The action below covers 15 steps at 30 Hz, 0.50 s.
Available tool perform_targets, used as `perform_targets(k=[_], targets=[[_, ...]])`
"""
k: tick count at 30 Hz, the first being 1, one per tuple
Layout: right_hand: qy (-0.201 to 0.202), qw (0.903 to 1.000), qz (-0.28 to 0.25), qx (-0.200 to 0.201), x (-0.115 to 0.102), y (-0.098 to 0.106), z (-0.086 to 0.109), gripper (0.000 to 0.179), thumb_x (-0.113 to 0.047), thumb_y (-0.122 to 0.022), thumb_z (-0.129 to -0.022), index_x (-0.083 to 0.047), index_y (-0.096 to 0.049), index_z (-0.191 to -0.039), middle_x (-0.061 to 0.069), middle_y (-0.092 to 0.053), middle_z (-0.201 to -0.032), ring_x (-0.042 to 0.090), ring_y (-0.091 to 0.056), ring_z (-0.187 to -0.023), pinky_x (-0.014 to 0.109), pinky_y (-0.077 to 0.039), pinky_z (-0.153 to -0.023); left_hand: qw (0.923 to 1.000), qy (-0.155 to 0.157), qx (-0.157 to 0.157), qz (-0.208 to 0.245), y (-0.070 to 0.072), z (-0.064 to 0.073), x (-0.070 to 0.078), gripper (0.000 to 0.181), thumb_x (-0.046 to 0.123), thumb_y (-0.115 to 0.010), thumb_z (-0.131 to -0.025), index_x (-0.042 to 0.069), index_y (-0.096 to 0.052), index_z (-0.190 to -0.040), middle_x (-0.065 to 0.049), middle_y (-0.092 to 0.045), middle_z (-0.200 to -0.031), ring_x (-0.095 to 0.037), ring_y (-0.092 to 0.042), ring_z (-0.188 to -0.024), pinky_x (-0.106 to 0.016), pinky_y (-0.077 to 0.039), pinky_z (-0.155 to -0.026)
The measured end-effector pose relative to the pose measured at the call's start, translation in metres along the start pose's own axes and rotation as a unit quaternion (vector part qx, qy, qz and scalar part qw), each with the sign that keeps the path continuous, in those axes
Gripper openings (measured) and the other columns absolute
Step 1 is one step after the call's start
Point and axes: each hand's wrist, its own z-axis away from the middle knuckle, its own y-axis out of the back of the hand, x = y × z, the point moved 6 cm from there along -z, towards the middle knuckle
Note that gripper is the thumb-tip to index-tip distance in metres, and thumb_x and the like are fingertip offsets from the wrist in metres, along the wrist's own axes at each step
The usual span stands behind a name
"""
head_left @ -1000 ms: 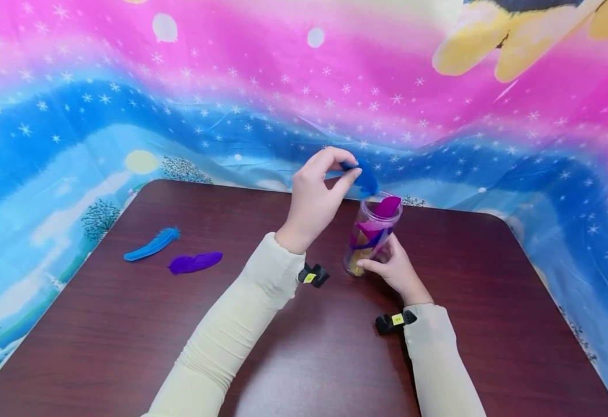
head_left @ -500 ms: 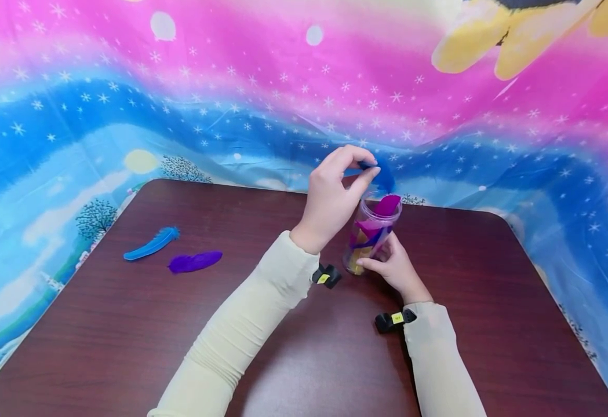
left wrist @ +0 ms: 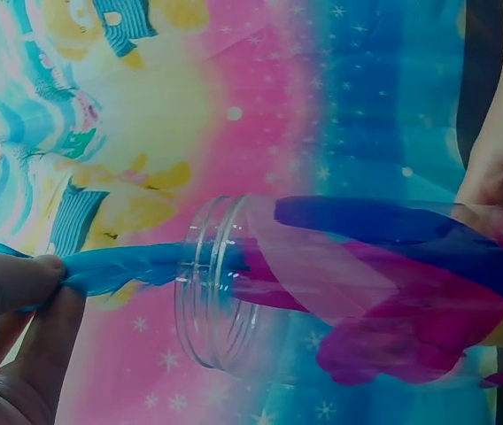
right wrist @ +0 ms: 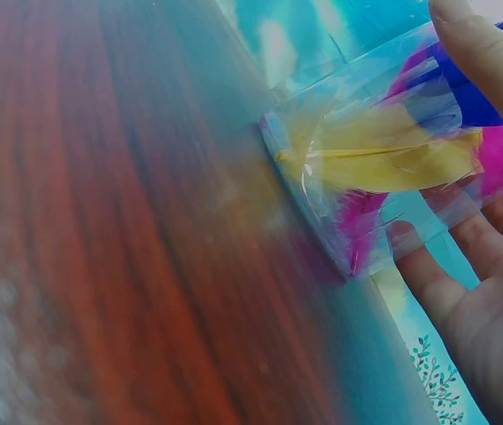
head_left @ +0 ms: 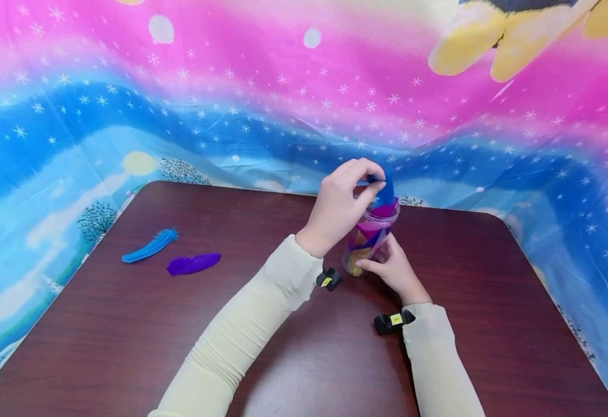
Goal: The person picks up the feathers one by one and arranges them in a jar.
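Observation:
My left hand (head_left: 342, 200) pinches a blue feather (left wrist: 127, 266) between thumb and fingers, right over the clear plastic jar (head_left: 348, 255). In the left wrist view the feather's far end is inside the threaded mouth of the jar. Feathers in magenta, dark blue and yellow fill the jar; the yellow feather (right wrist: 393, 155) lies near its base in the right wrist view. My right hand (head_left: 394, 269) grips the jar low on its side, thumb in front and fingers around the back. The jar stands on the table, open at the top.
On the left of the brown table (head_left: 100, 336) lie a light blue feather (head_left: 149, 246) and a purple feather (head_left: 194, 264). A colourful printed cloth (head_left: 262, 75) hangs behind and around the table edges.
My left hand has moved right, then down, bringing the blue feather from beside the jar into its mouth. My right hand has kept its grip on the jar in place.

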Motion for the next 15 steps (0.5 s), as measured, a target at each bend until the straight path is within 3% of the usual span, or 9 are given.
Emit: perform_targets(k=[2, 5, 8, 12, 15], targets=[[0.002, 1.0, 0.002, -0.002, -0.006, -0.001, 0.002, 0.08, 0.008, -0.075, -0.086, 0.001, -0.03, -0.152, 0.03, -0.051, -0.143, 0.004, -0.06, -0.114, 0.017, -0.049, -0.096, 0.9999, -0.003, -0.008, -0.006, -0.002, 0.0, -0.001, 0.007, 0.007, -0.07, -0.096, 0.004, -0.068, -0.102, -0.007, -0.069, -0.102, -0.017, -0.063, -0.099, -0.013, -0.05, -0.086], [0.001, 1.0, -0.002, -0.002, -0.007, -0.001, 0.002, 0.081, 0.009, -0.075, -0.086, 0.001, -0.03, -0.152, 0.03, -0.05, -0.143, -0.001, -0.06, -0.112, 0.018, -0.049, -0.097, 0.9997, -0.01, -0.016, -0.014, -0.005, 0.0, -0.001, 0.007, 0.007, -0.069, -0.097, 0.004, -0.068, -0.103, -0.007, -0.069, -0.103, -0.016, -0.064, -0.099, -0.014, -0.05, -0.087], [0.002, 1.0, -0.006, 0.0, -0.005, 0.0, 0.002, 0.081, 0.01, -0.075, -0.085, 0.0, -0.03, -0.152, 0.03, -0.05, -0.143, 0.0, -0.06, -0.112, 0.018, -0.049, -0.097, 0.9992, -0.02, -0.023, -0.028, -0.008, 0.0, -0.001, 0.007, 0.006, -0.068, -0.097, 0.004, -0.068, -0.104, -0.007, -0.069, -0.103, -0.015, -0.063, -0.095, -0.013, -0.049, -0.086], [0.01, 0.9999, -0.008, 0.001, 0.011, 0.003, -0.003, 0.083, 0.006, -0.077, -0.085, -0.008, -0.032, -0.154, 0.024, -0.052, -0.143, 0.005, -0.061, -0.116, 0.019, -0.049, -0.098, 0.9976, -0.031, -0.037, -0.05, -0.012, 0.0, -0.001, 0.006, 0.005, -0.067, -0.098, 0.004, -0.068, -0.103, -0.006, -0.069, -0.101, -0.014, -0.062, -0.091, -0.013, -0.04, -0.104], [0.019, 0.9998, -0.008, 0.0, 0.023, 0.005, -0.006, 0.082, 0.003, -0.078, -0.086, -0.013, -0.034, -0.153, 0.02, -0.054, -0.143, 0.009, -0.061, -0.118, 0.02, -0.049, -0.099, 0.9959, -0.03, -0.054, -0.066, -0.015, 0.0, -0.002, 0.005, 0.004, -0.065, -0.098, 0.005, -0.068, -0.103, -0.006, -0.068, -0.1, -0.014, -0.063, -0.093, -0.015, -0.038, -0.108]])
